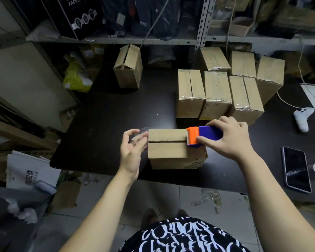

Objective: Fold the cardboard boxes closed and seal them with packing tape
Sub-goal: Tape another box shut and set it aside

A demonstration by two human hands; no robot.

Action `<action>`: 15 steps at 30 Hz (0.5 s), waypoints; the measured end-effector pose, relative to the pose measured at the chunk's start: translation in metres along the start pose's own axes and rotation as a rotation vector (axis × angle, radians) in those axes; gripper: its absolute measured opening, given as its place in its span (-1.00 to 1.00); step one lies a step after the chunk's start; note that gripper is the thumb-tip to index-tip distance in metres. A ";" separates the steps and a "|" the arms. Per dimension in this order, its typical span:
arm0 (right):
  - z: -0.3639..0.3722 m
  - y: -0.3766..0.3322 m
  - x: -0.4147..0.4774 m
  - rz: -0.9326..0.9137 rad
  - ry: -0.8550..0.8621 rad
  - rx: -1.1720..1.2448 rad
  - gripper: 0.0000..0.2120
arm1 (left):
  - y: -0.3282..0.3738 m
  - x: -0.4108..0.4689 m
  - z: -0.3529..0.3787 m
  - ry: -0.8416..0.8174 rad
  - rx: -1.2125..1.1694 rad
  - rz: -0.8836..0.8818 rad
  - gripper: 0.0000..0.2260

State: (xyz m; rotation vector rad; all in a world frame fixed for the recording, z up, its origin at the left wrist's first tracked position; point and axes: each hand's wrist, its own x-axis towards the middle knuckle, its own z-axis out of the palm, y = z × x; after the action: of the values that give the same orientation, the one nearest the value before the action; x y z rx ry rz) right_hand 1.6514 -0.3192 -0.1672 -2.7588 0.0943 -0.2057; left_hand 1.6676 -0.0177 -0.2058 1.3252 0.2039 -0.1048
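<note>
Sealing looks barely begun on the small brown cardboard box [168,151]: right grip [225,137] clasps an orange-and-blue tape dispenser [204,136] at its right end, left grip [133,148] released beside its left. Behind it: taped boxes [216,88] and one unsealed box [128,66].

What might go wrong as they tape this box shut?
The left hand is open beside the box, not clearly bracing it, so the box may slide when the right hand pulls the tape dispenser along. The flaps show a dark gap at the seam, so tape might seal them apart.
</note>
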 end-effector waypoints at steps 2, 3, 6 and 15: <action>0.004 0.001 -0.001 0.013 -0.022 0.019 -0.41 | 0.000 0.000 0.002 0.059 -0.012 -0.029 -0.75; 0.004 0.001 -0.001 0.024 -0.021 0.034 -0.43 | -0.001 0.000 0.004 0.084 0.018 -0.032 -0.74; 0.007 0.002 0.001 0.049 -0.021 0.059 -0.45 | -0.006 0.001 0.004 0.136 0.034 -0.070 -0.74; 0.008 0.008 0.006 0.074 -0.044 0.058 -0.45 | 0.001 0.001 0.014 0.306 -0.083 -0.136 -0.77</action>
State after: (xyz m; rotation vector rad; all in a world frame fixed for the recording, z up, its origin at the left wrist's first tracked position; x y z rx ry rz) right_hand 1.6586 -0.3239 -0.1770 -2.6947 0.1759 -0.1261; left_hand 1.6704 -0.0314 -0.2015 1.2393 0.5526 -0.0074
